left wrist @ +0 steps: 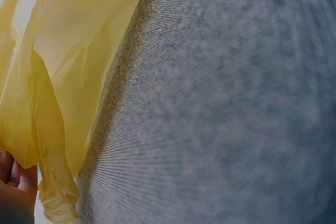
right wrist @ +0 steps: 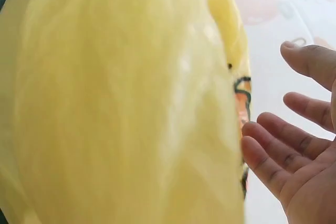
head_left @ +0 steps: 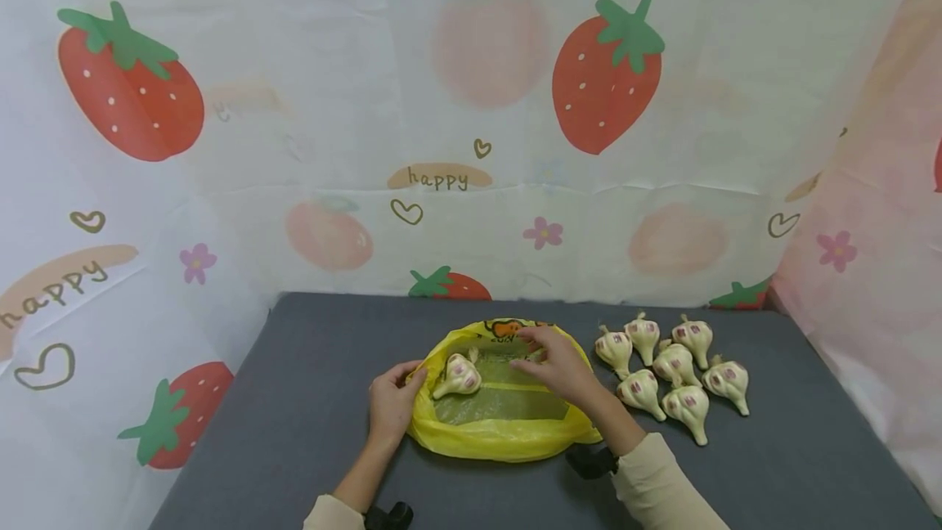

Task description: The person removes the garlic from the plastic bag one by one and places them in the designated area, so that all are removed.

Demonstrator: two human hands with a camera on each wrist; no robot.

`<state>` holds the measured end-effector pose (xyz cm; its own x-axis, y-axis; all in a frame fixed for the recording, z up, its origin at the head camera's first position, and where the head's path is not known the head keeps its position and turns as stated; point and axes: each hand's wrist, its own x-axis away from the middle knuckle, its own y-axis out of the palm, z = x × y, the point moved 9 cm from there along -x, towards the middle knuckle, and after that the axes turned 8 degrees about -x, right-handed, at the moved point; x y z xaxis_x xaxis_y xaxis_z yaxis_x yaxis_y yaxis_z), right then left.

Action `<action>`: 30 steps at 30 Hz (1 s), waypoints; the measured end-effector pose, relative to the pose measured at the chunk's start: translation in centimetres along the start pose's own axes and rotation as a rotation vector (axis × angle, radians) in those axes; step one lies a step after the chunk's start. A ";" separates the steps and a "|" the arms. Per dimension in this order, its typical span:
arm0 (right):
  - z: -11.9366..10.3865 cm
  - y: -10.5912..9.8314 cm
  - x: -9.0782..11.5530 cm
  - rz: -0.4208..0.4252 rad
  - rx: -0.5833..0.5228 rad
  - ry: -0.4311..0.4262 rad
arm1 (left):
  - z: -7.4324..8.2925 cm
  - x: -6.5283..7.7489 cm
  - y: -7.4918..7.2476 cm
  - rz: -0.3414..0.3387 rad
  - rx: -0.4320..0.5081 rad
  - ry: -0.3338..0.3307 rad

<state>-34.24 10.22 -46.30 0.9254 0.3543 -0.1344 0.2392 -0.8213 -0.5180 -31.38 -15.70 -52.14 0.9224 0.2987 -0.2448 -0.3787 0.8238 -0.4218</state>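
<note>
A yellow plastic bag (head_left: 508, 442) lies with its mouth wide open on the dark table. One garlic bulb (head_left: 459, 375) is inside it, toward the left. My left hand (head_left: 393, 403) pinches the bag's left rim between thumb and fingers; in the left wrist view only part of that hand (left wrist: 18, 192) shows beside the yellow film. Over the bag's right side hovers my right hand (head_left: 555, 362), holding nothing. The right wrist view shows its fingers (right wrist: 273, 150) spread and slightly bent, with the thumb apart, near the bag's printed edge.
Several garlic bulbs (head_left: 673, 362) form a cluster on the table (head_left: 316, 350) just right of the bag. A white cloth (head_left: 471, 121) printed with strawberries hangs behind the table and along its sides.
</note>
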 end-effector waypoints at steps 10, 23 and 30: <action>-0.1 2.6 -0.5 -0.062 0.021 -0.001 | -0.6 0.0 0.3 -0.046 0.003 -0.081; -0.9 5.7 -1.1 -0.130 0.056 -0.027 | -0.6 0.1 0.4 -0.050 -0.007 -0.085; -1.1 6.7 -1.7 -0.129 0.072 -0.020 | -0.5 -0.1 0.4 -0.050 -0.010 -0.079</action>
<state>-33.91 3.61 -48.65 0.8822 0.4641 -0.0796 0.3332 -0.7347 -0.5910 -31.61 -15.67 -52.72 0.9430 0.2950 -0.1540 -0.3327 0.8336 -0.4409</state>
